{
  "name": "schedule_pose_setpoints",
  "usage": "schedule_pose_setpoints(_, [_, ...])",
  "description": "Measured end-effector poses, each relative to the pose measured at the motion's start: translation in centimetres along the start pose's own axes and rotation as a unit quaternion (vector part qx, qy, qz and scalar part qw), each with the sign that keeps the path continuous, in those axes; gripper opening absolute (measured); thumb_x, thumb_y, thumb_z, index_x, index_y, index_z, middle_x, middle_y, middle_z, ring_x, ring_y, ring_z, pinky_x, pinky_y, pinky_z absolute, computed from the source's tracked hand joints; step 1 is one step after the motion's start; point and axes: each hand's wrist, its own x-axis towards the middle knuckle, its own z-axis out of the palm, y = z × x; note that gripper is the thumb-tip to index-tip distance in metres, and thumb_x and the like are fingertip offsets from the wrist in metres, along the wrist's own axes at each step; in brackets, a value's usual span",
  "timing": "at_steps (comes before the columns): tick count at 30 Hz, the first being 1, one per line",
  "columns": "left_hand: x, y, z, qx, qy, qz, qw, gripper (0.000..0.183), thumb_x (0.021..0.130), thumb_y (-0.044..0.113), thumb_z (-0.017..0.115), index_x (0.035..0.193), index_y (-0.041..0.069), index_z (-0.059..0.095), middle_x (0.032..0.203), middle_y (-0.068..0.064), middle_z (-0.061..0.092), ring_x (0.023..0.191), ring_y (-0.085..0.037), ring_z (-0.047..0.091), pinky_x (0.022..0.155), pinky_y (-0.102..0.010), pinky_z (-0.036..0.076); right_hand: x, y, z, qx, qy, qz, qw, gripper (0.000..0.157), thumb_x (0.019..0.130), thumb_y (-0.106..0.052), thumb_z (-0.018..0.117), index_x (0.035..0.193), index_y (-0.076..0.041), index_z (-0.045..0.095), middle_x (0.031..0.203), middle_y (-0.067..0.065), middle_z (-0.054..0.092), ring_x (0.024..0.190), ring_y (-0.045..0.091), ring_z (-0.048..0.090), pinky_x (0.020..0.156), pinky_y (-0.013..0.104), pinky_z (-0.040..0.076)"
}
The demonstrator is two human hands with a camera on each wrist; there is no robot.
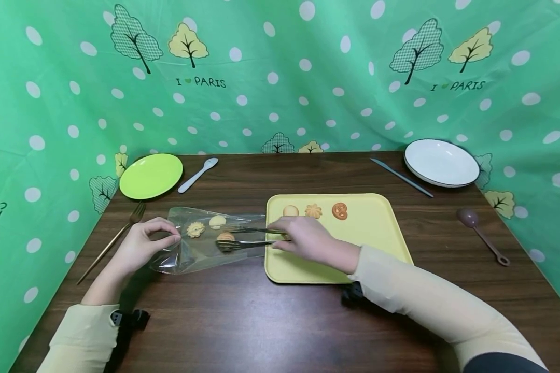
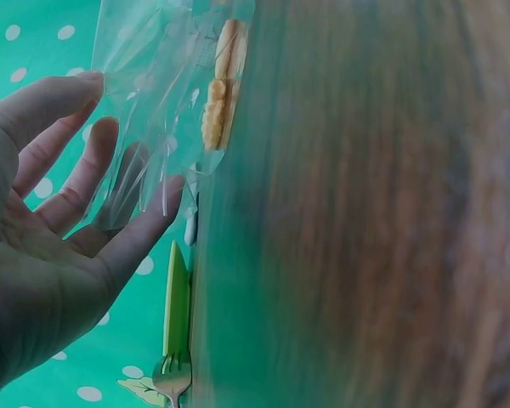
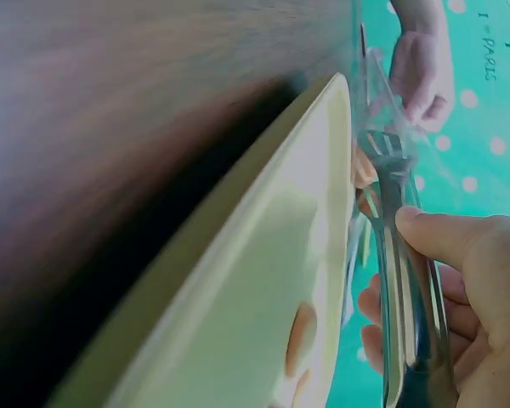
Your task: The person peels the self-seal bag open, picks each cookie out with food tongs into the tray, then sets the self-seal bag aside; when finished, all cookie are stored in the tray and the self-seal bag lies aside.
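Observation:
A clear plastic bag (image 1: 198, 259) lies on the table, its right end meeting the yellow tray (image 1: 378, 235). My left hand (image 1: 144, 243) pinches the bag's left end between thumb and forefinger; in the left wrist view its other fingers are spread by the film. My right hand (image 1: 310, 238) grips metal tongs (image 3: 395, 246), whose arms reach into the bag. Inside are a piped cookie (image 1: 196, 229), a pale round cookie (image 1: 217, 222) and a browner cookie (image 1: 225, 237). The tong tips are apart in the head view, one overlapping the browner cookie; whether they squeeze it I cannot tell.
Three cookies, including a pretzel-shaped one (image 1: 339, 211), line the tray's far side. Around stand a green plate (image 1: 151, 176), white spoon (image 1: 198, 176), bronze fork (image 1: 112, 243), blue-grey knife (image 1: 401, 177), white bowl (image 1: 442, 161) and brown spoon (image 1: 483, 235).

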Motion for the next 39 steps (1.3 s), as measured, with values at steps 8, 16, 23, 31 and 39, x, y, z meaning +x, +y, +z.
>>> schedule_pose_setpoints(8, [0.1, -1.6, -0.1, -0.008, -0.006, -0.002, 1.0, 0.006, 0.082, 0.014, 0.075, 0.088, 0.013, 0.072, 0.091, -0.002, 0.066, 0.089, -0.005, 0.059, 0.081, -0.025, 0.046, -5.6, 3.0, -2.1, 0.007, 0.06, 0.036, 0.998, 0.034, 0.082, -0.03, 0.074, 0.113, -0.016, 0.068, 0.107, -0.002, 0.069, 0.097, 0.014, 0.066, 0.079, 0.036, 0.053])
schedule_pose_setpoints(16, [0.3, -1.4, -0.1, -0.012, -0.006, -0.012, 0.9998, 0.007, 0.082, 0.018, 0.075, 0.086, 0.013, 0.072, 0.089, 0.0, 0.066, 0.088, -0.007, 0.06, 0.082, -0.026, 0.045, -11.8, 5.6, -4.4, -0.019, 0.131, 0.072, 0.989, 0.038, 0.076, -0.024, 0.08, 0.11, -0.013, 0.068, 0.101, -0.001, 0.071, 0.086, 0.014, 0.067, 0.069, 0.037, 0.052])
schedule_pose_setpoints(23, [0.2, -1.5, -0.1, 0.004, -0.004, -0.007, 1.0, 0.007, 0.082, 0.013, 0.074, 0.088, 0.012, 0.072, 0.091, -0.001, 0.066, 0.089, -0.004, 0.059, 0.084, -0.021, 0.043, -15.3, 7.2, -6.0, -0.058, 0.167, 0.108, 0.978, 0.033, 0.075, -0.013, 0.079, 0.107, -0.011, 0.069, 0.098, 0.005, 0.072, 0.076, 0.017, 0.066, 0.062, 0.038, 0.05])
schedule_pose_setpoints(31, [0.2, -2.0, 0.0, 0.002, -0.002, -0.011, 0.9999, 0.008, 0.081, 0.007, 0.074, 0.088, 0.01, 0.072, 0.091, -0.003, 0.066, 0.089, -0.003, 0.058, 0.083, -0.021, 0.043, -16.5, 7.9, -5.9, -0.074, 0.155, 0.138, 0.975, 0.035, 0.075, -0.016, 0.079, 0.108, -0.01, 0.069, 0.099, 0.007, 0.071, 0.073, 0.018, 0.066, 0.06, 0.039, 0.05])
schedule_pose_setpoints(39, [0.1, -1.3, 0.0, -0.014, -0.008, -0.002, 0.9999, 0.009, 0.082, 0.014, 0.074, 0.089, 0.009, 0.072, 0.091, -0.001, 0.066, 0.09, -0.005, 0.059, 0.083, -0.025, 0.044, -13.7, 7.0, -4.8, -0.062, 0.115, 0.152, 0.98, 0.04, 0.078, -0.029, 0.077, 0.112, -0.01, 0.067, 0.101, 0.006, 0.071, 0.084, 0.023, 0.068, 0.064, 0.044, 0.052])
